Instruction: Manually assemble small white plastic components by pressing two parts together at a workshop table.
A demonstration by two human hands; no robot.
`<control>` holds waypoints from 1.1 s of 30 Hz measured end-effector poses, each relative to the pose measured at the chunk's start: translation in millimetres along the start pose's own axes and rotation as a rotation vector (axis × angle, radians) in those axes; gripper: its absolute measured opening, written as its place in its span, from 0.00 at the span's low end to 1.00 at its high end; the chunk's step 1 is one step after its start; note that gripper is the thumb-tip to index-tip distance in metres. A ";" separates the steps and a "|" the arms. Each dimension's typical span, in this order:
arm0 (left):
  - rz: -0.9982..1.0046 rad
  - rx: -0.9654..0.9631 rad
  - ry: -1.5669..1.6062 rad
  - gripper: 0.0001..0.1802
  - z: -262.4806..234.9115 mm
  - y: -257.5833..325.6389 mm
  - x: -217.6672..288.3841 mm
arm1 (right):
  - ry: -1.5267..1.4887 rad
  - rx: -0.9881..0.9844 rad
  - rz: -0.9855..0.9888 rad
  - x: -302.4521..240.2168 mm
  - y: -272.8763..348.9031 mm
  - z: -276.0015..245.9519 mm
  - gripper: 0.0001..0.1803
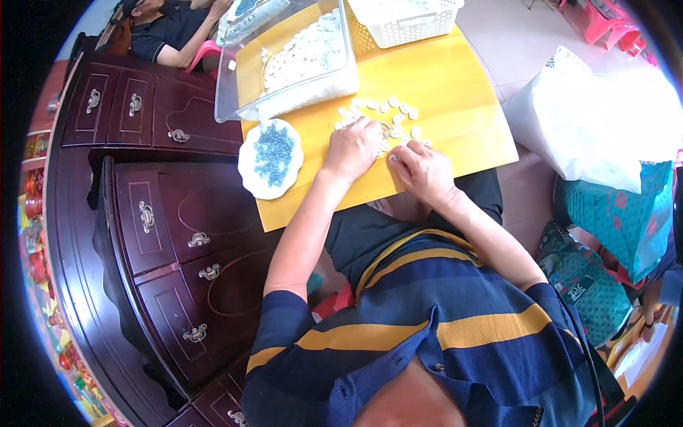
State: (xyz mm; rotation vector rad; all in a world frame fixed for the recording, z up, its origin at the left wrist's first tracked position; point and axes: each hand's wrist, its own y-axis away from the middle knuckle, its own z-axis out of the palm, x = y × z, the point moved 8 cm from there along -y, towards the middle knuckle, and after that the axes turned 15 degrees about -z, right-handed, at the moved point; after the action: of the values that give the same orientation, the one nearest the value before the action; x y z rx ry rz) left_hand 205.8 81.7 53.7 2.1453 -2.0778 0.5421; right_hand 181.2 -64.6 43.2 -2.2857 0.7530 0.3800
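Small white oval plastic pieces, some with dark marks or holes, lie scattered on the yellow tabletop. My left hand rests among them with its fingers curled down; its fingertips are mostly hidden. Just to its right, my right hand has thumb and fingers drawn together over the near pieces. What either hand grips is too small or too covered to make out. Left of my hands, a white scalloped plate holds a heap of thin blue-grey metallic pieces, perhaps screws or pins.
Behind the plate stands a clear plastic bin with many white pieces. A white basket sits at the table's far edge. Dark wooden drawers flank the left. White sacks and teal bags stand right. Another person sits far left.
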 end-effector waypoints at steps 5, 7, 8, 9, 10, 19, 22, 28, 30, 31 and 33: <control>-0.030 -0.060 0.006 0.06 -1.5 -4.0 -1.7 | -0.056 0.028 -0.011 2.8 3.5 -7.0 0.06; -0.047 -0.063 0.050 0.06 -4.8 -2.8 -2.3 | -0.090 0.040 0.036 10.0 6.7 -14.4 0.06; -0.063 -0.065 0.092 0.05 -5.7 -2.0 -3.0 | -0.089 0.038 0.037 11.2 5.8 -17.2 0.06; -0.064 -0.065 0.094 0.05 -5.2 -1.1 -2.8 | -0.086 0.044 0.068 15.6 4.3 -20.3 0.06; -0.065 -0.056 0.122 0.04 -6.5 -0.8 -2.3 | -0.082 0.052 0.099 20.7 2.9 -22.2 0.06; -0.059 -0.045 0.144 0.03 -8.2 1.4 4.3 | 0.014 0.010 0.153 30.6 -15.6 -17.1 0.08; -0.081 -0.020 0.178 0.03 -15.3 4.5 6.2 | 0.013 0.057 0.125 29.4 -13.3 -20.1 0.08; -0.104 -0.058 0.197 0.04 -13.4 11.7 14.7 | 0.011 0.084 0.085 25.3 -5.0 -21.1 0.09; -0.100 -0.048 0.197 0.05 -12.5 12.4 15.8 | -0.004 0.101 0.060 22.3 -5.6 -21.3 0.09; -0.118 -0.046 0.182 0.04 -12.6 11.8 16.0 | 0.014 0.085 0.042 21.0 -6.2 -19.9 0.08; -0.135 -0.044 0.165 0.04 -11.7 10.7 17.0 | 0.032 0.072 0.025 20.1 -6.9 -19.3 0.07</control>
State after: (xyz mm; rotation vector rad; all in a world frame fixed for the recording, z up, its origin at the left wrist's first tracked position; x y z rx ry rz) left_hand 193.2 68.7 68.2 2.1182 -1.8288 0.6271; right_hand 202.3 -82.1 51.4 -2.2219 0.7991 0.3229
